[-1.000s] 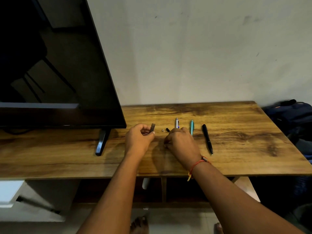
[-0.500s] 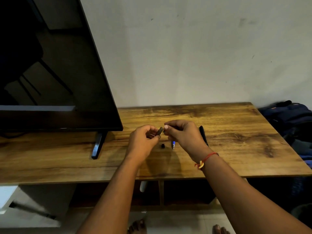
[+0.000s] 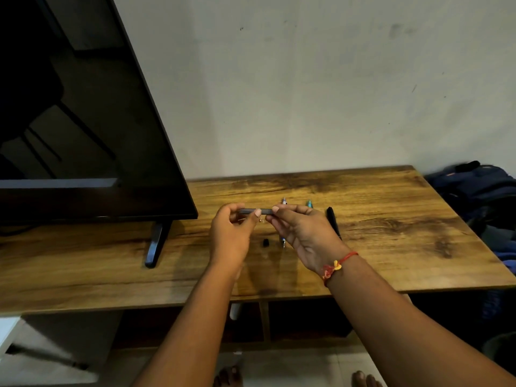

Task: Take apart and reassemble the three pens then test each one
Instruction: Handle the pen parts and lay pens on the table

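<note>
A: Which step is this?

B: Work on the grey pen barrel. The left hand and right hand each pinch one end, holding it level just right of the television. Joining or pulling apart, I cannot tell.

A: Next?

B: Likely the small black piece, on the worktop right of the television; it wants a fine pinch. The black pen lies farther right, with bare wood beyond it to the edge.
</note>
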